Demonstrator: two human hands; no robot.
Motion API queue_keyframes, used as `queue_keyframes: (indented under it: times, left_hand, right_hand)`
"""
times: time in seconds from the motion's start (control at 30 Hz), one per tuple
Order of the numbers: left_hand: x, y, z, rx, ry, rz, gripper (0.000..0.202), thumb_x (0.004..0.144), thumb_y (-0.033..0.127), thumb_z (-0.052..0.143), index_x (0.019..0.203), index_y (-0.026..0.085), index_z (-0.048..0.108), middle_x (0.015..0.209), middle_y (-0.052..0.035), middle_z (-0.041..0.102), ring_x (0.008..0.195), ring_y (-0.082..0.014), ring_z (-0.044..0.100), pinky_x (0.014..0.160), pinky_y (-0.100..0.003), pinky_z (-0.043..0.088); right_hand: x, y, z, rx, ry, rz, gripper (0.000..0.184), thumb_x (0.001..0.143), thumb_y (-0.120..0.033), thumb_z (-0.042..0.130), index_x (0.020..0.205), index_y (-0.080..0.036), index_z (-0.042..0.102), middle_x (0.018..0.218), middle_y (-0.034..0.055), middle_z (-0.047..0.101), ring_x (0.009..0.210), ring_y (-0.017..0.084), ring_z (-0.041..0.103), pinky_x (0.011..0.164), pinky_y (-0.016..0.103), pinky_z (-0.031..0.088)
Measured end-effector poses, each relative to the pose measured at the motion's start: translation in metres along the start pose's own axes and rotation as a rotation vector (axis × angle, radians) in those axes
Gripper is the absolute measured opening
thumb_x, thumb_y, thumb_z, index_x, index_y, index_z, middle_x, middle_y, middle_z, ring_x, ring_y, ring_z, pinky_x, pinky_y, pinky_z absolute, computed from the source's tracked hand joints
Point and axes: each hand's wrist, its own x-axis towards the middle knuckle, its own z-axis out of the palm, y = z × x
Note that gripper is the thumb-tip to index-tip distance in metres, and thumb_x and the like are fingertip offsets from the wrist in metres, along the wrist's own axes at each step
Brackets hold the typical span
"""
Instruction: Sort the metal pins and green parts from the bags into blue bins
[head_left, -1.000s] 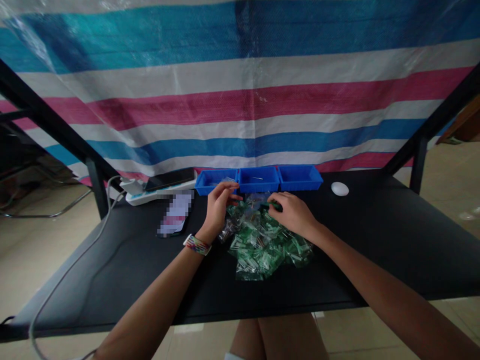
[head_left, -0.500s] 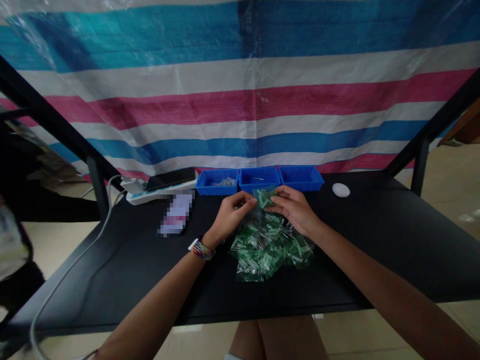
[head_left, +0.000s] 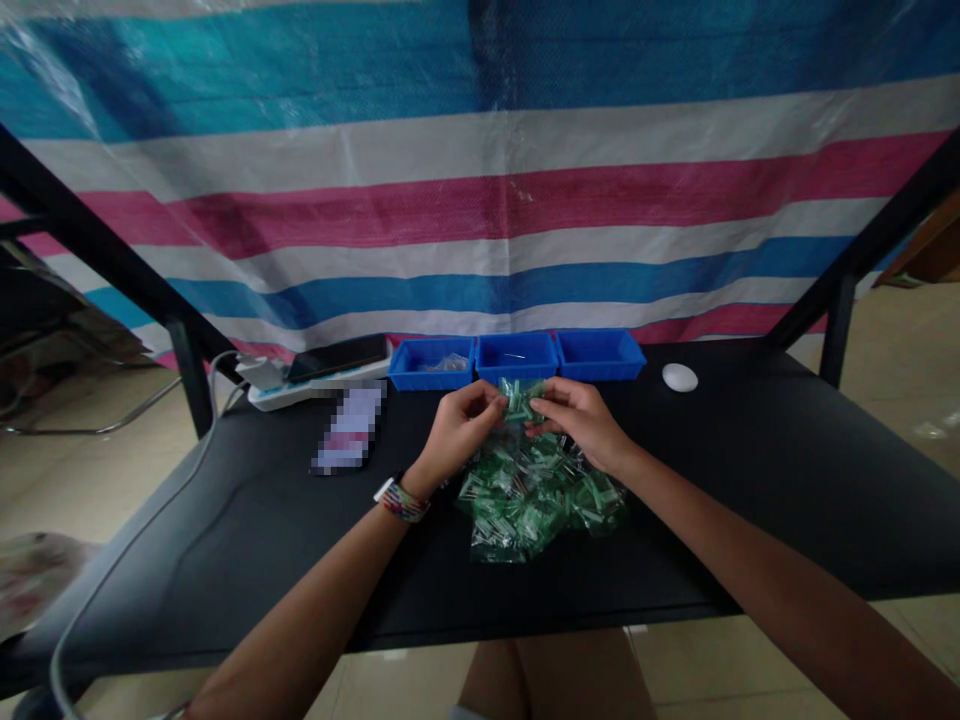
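Note:
A small clear plastic bag with green pieces in it is held up between both hands. My left hand pinches its left edge between thumb and fingers. On the opposite side, my right hand grips the right edge with thumb and fingertips. Below them lies a heap of similar small green bags, some showing thin metallic pieces inside. A patterned band with a white part is around my left wrist.
Three blue trays stand in a row behind the hands; the left one holds clear plastic, the middle a thin metallic piece. Left are a power strip bearing a dark phone, a blurred-out phone and a cable. A white oval object lies right.
The bag between my hands has been turned flatter and spread out more, and shifted slightly left. Dark shapes of a person at the far left have gone from view.

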Motion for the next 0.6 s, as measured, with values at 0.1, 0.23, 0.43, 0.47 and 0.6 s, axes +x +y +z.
queue_keyframes:
  times: [0.1,0.23,0.43,0.47,0.6]
  left_hand:
    - [0.0003,0.0004,-0.0019,0.016,0.016,-0.002,0.048,0.096,0.053,0.061,0.064,0.017,0.061,0.060,-0.0012,0.061,0.058,-0.0127,0.054,0.058,-0.024,0.040]
    - [0.0010,-0.0002,-0.0029,-0.046,-0.026,-0.105,0.065,0.098,0.064,0.052,0.056,0.016,0.065,0.052,-0.0059,0.063,0.050,-0.0139,0.056,0.055,-0.026,0.043]
    - [0.0002,0.0019,-0.0010,-0.130,-0.070,-0.180,0.066,0.096,0.068,0.053,0.070,0.011,0.076,0.066,-0.0123,0.074,0.052,-0.0154,0.063,0.055,-0.026,0.046]
    - [0.0001,0.0023,-0.0010,-0.121,-0.068,-0.174,0.063,0.096,0.065,0.055,0.072,0.011,0.077,0.066,-0.0117,0.075,0.053,-0.0151,0.063,0.055,-0.026,0.045]
    - [0.0010,0.0046,-0.0013,-0.063,-0.056,-0.161,0.041,0.089,0.051,0.071,0.077,0.012,0.079,0.060,-0.0055,0.071,0.054,-0.0136,0.058,0.055,-0.025,0.041]
  right_hand:
    - [0.0006,0.0006,-0.0011,-0.040,0.036,-0.047,0.031,0.074,-0.044,0.088,0.084,-0.020,0.071,0.079,0.0015,0.070,0.071,0.020,0.071,0.062,0.035,0.065]
    - [0.0004,0.0031,-0.0021,-0.123,0.091,-0.164,0.026,0.078,-0.042,0.084,0.084,-0.021,0.071,0.076,0.0005,0.068,0.071,0.019,0.069,0.063,0.034,0.064]
    - [-0.0033,0.0014,-0.0023,-0.397,0.134,-0.432,0.006,0.085,-0.026,0.077,0.090,-0.024,0.078,0.096,0.0050,0.075,0.094,0.022,0.072,0.083,0.037,0.061]
    - [-0.0034,0.0010,-0.0028,-0.401,0.128,-0.458,0.005,0.084,-0.024,0.077,0.088,-0.024,0.079,0.100,0.0055,0.075,0.098,0.023,0.072,0.086,0.037,0.060]
    - [-0.0019,0.0004,-0.0054,-0.385,0.121,-0.475,0.007,0.083,-0.020,0.077,0.086,-0.026,0.081,0.116,0.0068,0.072,0.112,0.025,0.070,0.094,0.039,0.060]
